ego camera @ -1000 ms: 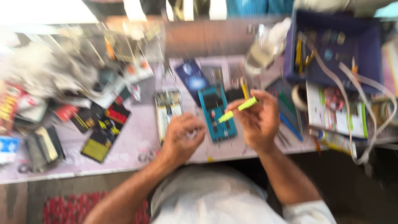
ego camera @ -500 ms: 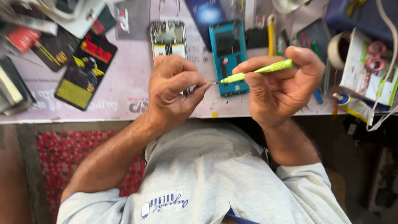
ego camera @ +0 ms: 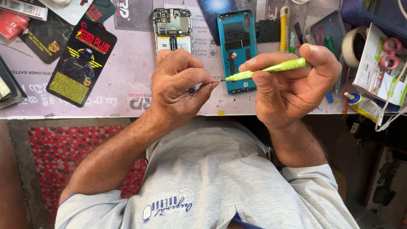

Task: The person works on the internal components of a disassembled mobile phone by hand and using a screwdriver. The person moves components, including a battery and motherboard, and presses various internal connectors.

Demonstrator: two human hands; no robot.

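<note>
My right hand [ego camera: 292, 85] grips a slim lime-green screwdriver [ego camera: 267, 70], its tip pointing left. My left hand [ego camera: 178, 85] pinches its thumb and forefinger right at that tip, over the near edge of the work mat; whatever is between the fingertips is too small to see. Just beyond my left hand lies an opened phone body [ego camera: 171, 27] showing its board and battery. A teal phone back cover [ego camera: 237, 48] lies beside it, partly behind the screwdriver.
A black-and-yellow packet [ego camera: 82, 61] lies at the left. A yellow-handled tool [ego camera: 284, 25], a roll of tape [ego camera: 354, 42], a glue tube [ego camera: 360, 104] and a box with pink scissors [ego camera: 388, 57] sit at the right. A red dotted mat [ego camera: 72, 152] covers the floor below.
The view has dropped and closed in on my hands. My two hands have come together, and my left fingertips now meet the screwdriver tip.
</note>
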